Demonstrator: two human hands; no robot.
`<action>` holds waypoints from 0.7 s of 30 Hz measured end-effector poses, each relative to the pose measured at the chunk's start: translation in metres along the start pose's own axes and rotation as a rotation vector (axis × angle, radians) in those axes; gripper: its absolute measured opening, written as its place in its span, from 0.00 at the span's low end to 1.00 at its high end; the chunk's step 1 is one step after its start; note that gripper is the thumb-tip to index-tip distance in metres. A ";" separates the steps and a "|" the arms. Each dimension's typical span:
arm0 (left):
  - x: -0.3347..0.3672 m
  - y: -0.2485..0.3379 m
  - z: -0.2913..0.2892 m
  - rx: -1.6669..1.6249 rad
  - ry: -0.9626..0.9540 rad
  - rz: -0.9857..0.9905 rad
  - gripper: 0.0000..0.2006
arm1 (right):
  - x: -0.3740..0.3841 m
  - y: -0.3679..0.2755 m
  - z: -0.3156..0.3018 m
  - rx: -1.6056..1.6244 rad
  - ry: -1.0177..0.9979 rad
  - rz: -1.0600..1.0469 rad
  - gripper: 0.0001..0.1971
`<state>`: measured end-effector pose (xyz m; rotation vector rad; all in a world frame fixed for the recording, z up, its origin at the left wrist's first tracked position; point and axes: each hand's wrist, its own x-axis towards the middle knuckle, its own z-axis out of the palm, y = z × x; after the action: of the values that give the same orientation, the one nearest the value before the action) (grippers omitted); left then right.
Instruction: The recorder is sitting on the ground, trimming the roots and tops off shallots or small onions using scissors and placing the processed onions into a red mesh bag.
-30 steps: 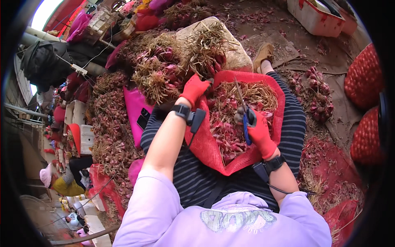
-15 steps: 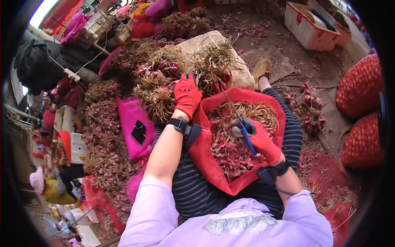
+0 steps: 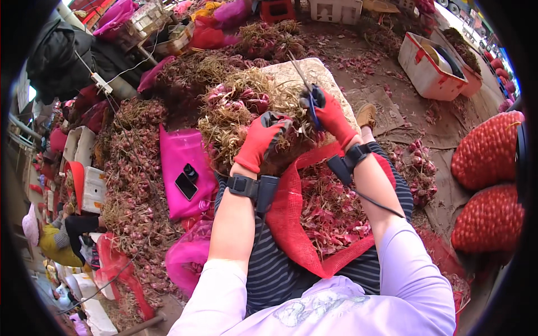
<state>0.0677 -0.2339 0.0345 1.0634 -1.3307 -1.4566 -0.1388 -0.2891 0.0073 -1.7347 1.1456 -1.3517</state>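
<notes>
My left hand (image 3: pixel 261 140), in a red glove with a dark palm, is curled at the edge of a bunch of shallots with dry stalks (image 3: pixel 291 103). The bulbs in its grasp are mostly hidden. My right hand (image 3: pixel 332 115), gloved alike, grips blue-handled scissors (image 3: pixel 302 75) beside those stalks, blades pointing up and away. Just left of them is a heap of shallots (image 3: pixel 238 101) with straw-like tops, by a pale board (image 3: pixel 319 73). A red mesh sack (image 3: pixel 288 204) lies open across my lap, holding loose red skins and trimmings (image 3: pixel 330 210).
On a pink plastic sheet (image 3: pixel 175 151) at left lies a phone (image 3: pixel 186 186). More shallots (image 3: pixel 137 168) are piled beyond it. Full red mesh sacks (image 3: pixel 487 148) stand at right, a white foam box (image 3: pixel 428 70) at far right. Another person (image 3: pixel 59 238) sits at far left.
My right hand has risen from inside the sack to the dry stalks, bringing the scissors. My left hand has shifted right and slightly nearer. The stalks in the sack no longer show.
</notes>
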 end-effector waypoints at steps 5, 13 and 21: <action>0.006 -0.007 -0.006 -0.001 0.193 0.118 0.07 | 0.001 0.007 -0.010 0.007 -0.004 0.083 0.18; 0.004 -0.003 0.017 0.140 0.153 0.123 0.07 | -0.045 -0.047 -0.041 0.539 0.156 0.120 0.17; 0.003 0.003 -0.003 0.279 0.254 0.070 0.07 | -0.109 -0.117 -0.063 0.377 -0.628 0.850 0.32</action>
<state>0.0697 -0.2377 0.0370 1.3190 -1.3956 -1.0641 -0.1805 -0.1404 0.0826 -1.0557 0.9857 -0.4106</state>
